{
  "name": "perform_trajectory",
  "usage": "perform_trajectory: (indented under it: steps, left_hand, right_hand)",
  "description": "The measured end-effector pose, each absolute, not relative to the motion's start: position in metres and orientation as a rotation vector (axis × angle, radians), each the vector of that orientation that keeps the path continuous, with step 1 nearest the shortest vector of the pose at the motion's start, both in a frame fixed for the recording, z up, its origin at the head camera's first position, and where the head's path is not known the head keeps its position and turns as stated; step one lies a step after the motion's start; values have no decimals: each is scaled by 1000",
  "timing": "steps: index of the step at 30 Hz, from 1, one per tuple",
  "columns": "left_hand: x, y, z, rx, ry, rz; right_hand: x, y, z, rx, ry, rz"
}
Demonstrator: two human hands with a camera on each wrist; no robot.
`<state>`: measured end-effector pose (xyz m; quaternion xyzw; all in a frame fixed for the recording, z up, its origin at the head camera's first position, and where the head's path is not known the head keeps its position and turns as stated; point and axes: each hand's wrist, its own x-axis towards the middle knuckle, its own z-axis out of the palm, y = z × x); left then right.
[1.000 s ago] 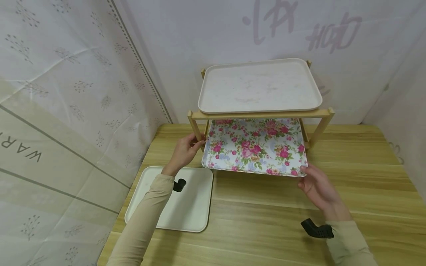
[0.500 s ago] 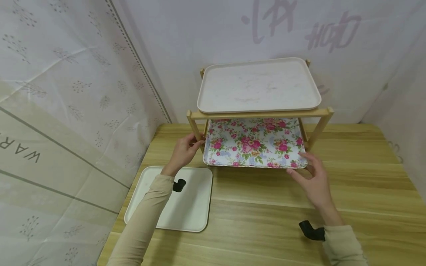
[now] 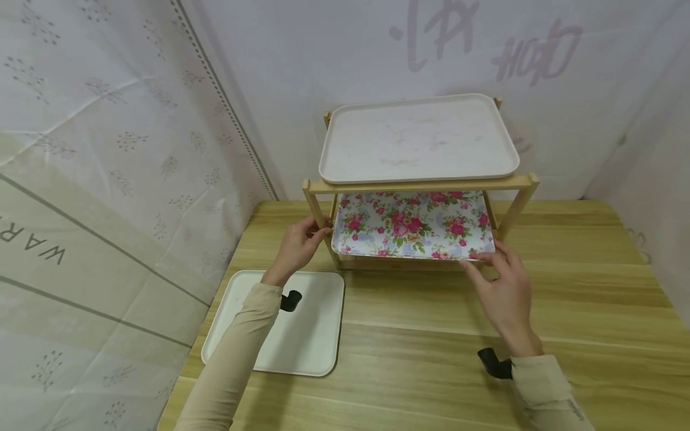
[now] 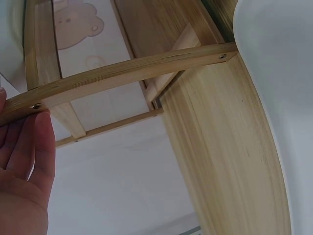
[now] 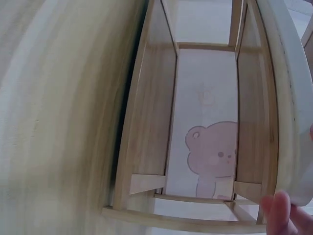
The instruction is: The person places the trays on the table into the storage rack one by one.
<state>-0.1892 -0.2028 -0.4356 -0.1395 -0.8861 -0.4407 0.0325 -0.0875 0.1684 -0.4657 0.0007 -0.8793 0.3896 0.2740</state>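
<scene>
A flower-printed tray [image 3: 409,227] lies on the tier under the top of a wooden rack [image 3: 420,184], its front edge sticking out a little. My right hand [image 3: 504,287] holds its front right corner, thumb at the front edge; in the right wrist view the fingertips [image 5: 279,208] are right at the tray's corner. My left hand [image 3: 296,245] grips the rack's left front post, and in the left wrist view its fingers [image 4: 43,142] reach behind the wooden bar. A white tray [image 3: 420,140] rests on the rack's top.
A second white tray [image 3: 307,335] lies flat on the wooden table [image 3: 409,371] at the left, under my left forearm. Printed cloth [image 3: 259,60] hangs close behind and beside the rack. A lower wooden shelf [image 5: 151,98] of the rack shows beneath the flowered tray.
The flower-printed tray has slid back into the rack, its front edge now nearer the posts. My right hand has shifted its hold and moved forward with it. My left hand stays on the post.
</scene>
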Motion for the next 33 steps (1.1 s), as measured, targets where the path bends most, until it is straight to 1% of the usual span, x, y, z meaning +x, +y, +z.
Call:
perform_trajectory:
  steps: [3, 8, 33]
  left_hand:
    - [-185, -205, -435, -463, -2728, -1360]
    - [-184, -204, -433, -465, -2735, -1350]
    - [-185, -205, -437, -463, -2740, -1348]
  right_hand:
    - [-84, 161, -463, -72, -2364, 1004]
    - [-94, 160, -460, -136, -2382, 993]
    - [-124, 163, -453, -118, -2537, 920]
